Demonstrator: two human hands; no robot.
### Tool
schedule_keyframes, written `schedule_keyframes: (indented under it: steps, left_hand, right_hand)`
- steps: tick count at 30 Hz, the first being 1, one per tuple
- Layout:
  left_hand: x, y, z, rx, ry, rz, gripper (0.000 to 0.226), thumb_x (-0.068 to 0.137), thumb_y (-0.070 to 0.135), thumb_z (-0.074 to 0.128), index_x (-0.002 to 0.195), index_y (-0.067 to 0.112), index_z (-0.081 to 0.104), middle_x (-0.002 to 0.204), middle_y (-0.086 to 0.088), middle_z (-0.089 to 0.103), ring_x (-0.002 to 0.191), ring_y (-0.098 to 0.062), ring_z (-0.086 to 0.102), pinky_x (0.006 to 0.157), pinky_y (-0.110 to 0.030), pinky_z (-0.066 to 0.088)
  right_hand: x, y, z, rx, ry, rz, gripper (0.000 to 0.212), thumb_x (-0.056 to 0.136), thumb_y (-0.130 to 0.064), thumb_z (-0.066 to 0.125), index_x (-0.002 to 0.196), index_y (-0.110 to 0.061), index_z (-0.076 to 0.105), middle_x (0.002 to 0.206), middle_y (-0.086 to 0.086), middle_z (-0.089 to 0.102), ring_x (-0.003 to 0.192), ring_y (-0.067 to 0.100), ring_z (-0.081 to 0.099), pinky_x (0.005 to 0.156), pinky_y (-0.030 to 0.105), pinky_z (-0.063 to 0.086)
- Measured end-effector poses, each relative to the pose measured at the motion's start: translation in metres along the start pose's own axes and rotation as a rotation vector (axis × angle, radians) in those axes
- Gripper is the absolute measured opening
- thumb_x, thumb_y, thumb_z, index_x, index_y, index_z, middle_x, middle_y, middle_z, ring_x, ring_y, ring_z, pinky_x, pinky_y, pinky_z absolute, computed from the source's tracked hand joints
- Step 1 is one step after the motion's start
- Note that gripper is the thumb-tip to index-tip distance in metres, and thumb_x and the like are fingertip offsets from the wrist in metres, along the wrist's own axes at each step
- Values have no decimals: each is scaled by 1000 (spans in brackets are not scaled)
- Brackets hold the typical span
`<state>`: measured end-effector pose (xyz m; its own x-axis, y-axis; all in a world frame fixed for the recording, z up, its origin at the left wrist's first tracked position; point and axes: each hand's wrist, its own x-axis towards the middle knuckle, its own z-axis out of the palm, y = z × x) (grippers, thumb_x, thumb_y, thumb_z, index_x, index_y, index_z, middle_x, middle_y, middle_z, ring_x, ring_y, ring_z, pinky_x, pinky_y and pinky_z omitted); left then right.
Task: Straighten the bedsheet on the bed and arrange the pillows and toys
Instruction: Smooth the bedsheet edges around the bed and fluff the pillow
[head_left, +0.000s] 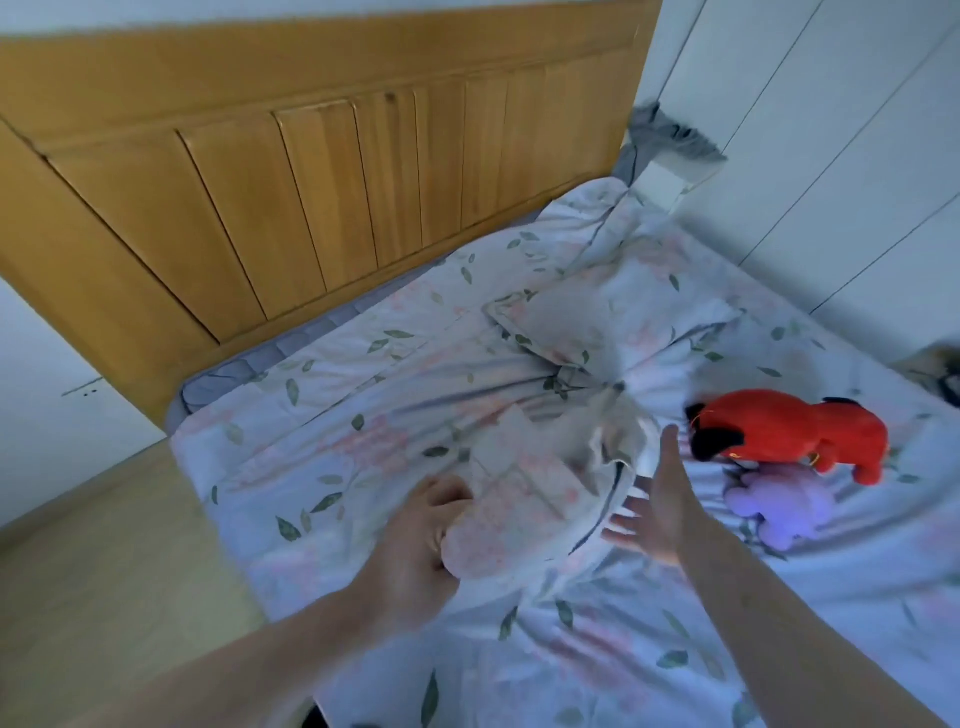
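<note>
Risk: left hand (415, 540) fingers clamp the pillow (524, 499) edge, right hand (654, 499) fingers splayed beside it; one-sided tug drags bedsheet (363, 405) wrinkles toward red toy (784, 431).

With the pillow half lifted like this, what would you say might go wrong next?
The left hand grips only one end of the pillow, so it may sag or slip while the right hand is open. The red toy and purple toy lie close and might get knocked.
</note>
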<state>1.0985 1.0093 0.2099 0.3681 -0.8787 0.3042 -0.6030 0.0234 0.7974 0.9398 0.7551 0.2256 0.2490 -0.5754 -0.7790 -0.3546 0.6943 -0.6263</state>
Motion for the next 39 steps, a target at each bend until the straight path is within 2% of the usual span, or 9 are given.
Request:
schedule_keyframes:
  steps: [4,8,13,17,20,23,27,30,39]
  left_hand:
    - [4,50,-42,268,-150,414,22,84,8,69,82,25,55,87,9,52,84,-18,50,79,-31,40]
    - [-6,91,-83,443,-285,729,20,90,7,63,81,20,51,92,3,54,90,-24,51,81,-32,37]
    - [-22,93,-114,642,-453,720,26,81,1,67,88,20,51,98,1,55,93,-25,52,82,-33,42]
    - [-30,67,-144,845,-695,553,27,76,9,55,99,22,48,112,1,53,108,-26,53,99,-35,39]
    - [-27,29,-176,785,-829,242,50,74,52,69,114,32,47,130,11,42,126,-13,38,111,-30,28]
    - [-11,-25,-209,504,-644,-245,63,68,84,66,113,43,47,130,25,38,126,-2,36,109,-28,31]
    - [35,-151,-237,302,-243,-792,37,83,68,66,105,40,56,123,17,48,120,-9,51,98,-38,46]
    - [70,-254,-249,176,-245,-1042,44,94,46,67,128,20,57,140,0,48,116,-18,51,90,-35,45]
    - [147,-437,-233,310,-313,-1021,39,96,41,63,128,18,58,135,-9,57,99,-22,56,82,-36,53]
  right_hand:
    - [-53,-22,-9,-17,-57,-74,69,71,-88,55,66,-21,70,62,6,58,53,22,55,50,25,46]
    - [-91,12,-4,-181,-201,111,40,78,-39,79,104,-8,74,104,21,68,93,32,66,89,45,55]
    - [-106,57,55,8,45,30,25,78,7,59,103,6,63,80,18,63,61,26,57,56,31,49]
    - [-92,53,91,175,104,-3,14,89,4,56,101,1,62,88,16,66,69,30,61,49,33,57]
    - [-71,44,114,270,125,-14,26,89,8,47,110,0,60,92,17,64,72,32,61,60,42,59]
    - [-47,36,137,291,148,-42,38,90,12,40,120,1,58,107,15,64,89,34,63,78,48,57]
    - [-14,20,177,262,215,-65,40,89,14,37,122,2,56,112,14,63,87,32,62,88,46,52]
    - [26,3,220,266,279,-59,32,91,13,34,112,1,55,102,11,60,72,25,55,92,47,50]
    - [174,-24,319,402,320,-149,49,83,13,37,125,-2,58,122,10,65,97,28,64,98,48,52]
